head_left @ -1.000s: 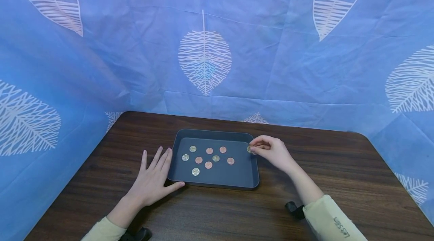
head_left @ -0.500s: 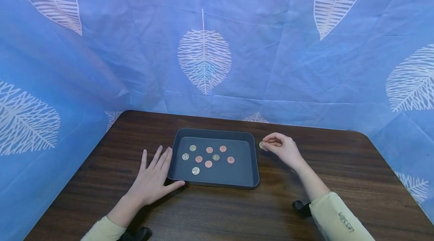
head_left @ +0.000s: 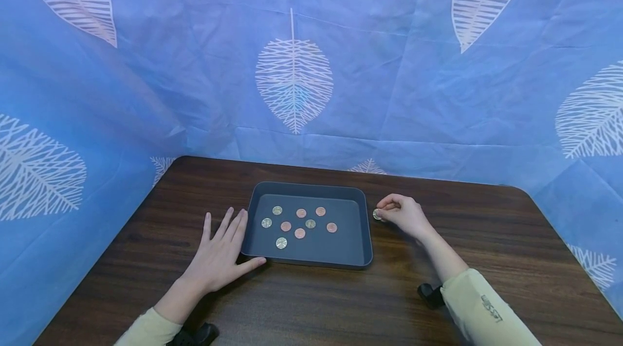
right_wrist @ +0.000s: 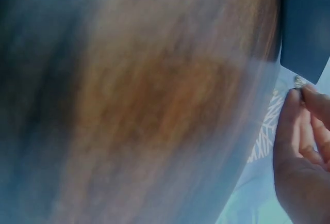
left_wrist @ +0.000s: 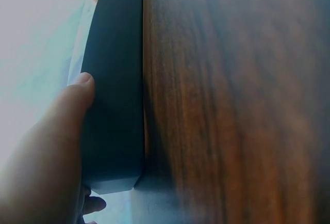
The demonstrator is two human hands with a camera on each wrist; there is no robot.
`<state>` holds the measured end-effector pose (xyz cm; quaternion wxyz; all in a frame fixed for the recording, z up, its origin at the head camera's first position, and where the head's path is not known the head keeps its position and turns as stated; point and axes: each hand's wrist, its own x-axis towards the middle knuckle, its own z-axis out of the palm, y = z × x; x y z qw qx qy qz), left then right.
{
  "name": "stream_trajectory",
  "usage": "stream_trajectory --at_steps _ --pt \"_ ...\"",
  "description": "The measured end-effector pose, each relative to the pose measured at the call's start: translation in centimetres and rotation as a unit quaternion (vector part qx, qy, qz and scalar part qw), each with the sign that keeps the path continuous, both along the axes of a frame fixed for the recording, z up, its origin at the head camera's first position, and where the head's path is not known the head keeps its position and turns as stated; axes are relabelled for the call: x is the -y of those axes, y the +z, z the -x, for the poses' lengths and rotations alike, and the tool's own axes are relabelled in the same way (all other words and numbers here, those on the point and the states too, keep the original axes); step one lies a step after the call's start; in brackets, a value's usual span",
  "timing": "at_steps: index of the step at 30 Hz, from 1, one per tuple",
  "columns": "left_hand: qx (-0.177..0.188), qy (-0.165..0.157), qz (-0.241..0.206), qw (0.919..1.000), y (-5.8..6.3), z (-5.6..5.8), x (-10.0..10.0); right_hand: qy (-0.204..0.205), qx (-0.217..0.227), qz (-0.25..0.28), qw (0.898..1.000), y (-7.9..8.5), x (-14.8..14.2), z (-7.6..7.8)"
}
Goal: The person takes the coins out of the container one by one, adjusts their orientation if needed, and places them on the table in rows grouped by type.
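A dark grey rectangular tray (head_left: 336, 248) lies on the table with several coins in it, some copper-coloured like this coin (head_left: 299, 233) and some gold-coloured like this one (head_left: 281, 243). My left hand (head_left: 216, 259) rests at the tray's left side, fingers straight and spread, thumb touching the near rim. In the left wrist view the thumb (left_wrist: 77, 95) lies against the tray's wall. Just outside the tray's right wall, my right hand (head_left: 404, 216) pinches a gold-coloured coin (head_left: 377, 214) between thumb and fingertips. The right wrist view shows that coin (right_wrist: 298, 82) edge-up at the fingertips.
The dark wood table (head_left: 311, 303) extends around the tray, with its far edge close behind. A blue cloth (head_left: 389, 65) with white leaf prints hangs behind and beside the table. A black wrist mount (head_left: 431, 296) is strapped under the right forearm.
My right hand has carried the pinched coin rightward from over the tray's right rim to outside it, then slightly downward. The left hand has stayed in place.
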<state>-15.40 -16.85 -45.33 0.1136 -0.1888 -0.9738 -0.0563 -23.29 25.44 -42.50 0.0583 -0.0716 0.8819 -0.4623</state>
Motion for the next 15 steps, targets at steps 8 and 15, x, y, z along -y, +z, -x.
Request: stream_trajectory --at_steps 8,15 --pt "0.010 -0.004 0.003 0.9999 0.12 0.01 0.06 0.002 -0.002 -0.036 0.999 -0.26 0.04 -0.08" --pt "0.006 -0.005 -0.001 1.0000 0.06 -0.05 0.05 -0.013 -0.003 -0.069 0.998 -0.45 0.02 -0.13"
